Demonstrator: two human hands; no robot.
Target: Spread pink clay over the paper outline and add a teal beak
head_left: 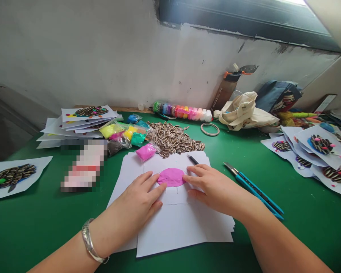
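A flat oval of pink modelling clay (172, 177) lies on a small sheet of white paper (176, 199), with two short pencil lines drawn below it. My left hand (143, 195) rests on the paper with fingers stretched out, its fingertips touching the oval's left edge. From the other side, my right hand (207, 185) lies with fingers spread, the fingertips at the oval's right edge. Neither hand holds anything. A dark pen (192, 159) lies just beyond my right fingers, partly covered by them. Under the small sheet is a stack of larger white paper (182, 235).
Striped sunflower seeds (173, 140) are heaped behind the paper, beside bags of coloured clay (130, 132). A blue utility knife (252, 187) lies right of my right hand. A tape roll (210, 129), a bottle (226, 89) and finished seed pictures (321, 148) stand or lie farther off.
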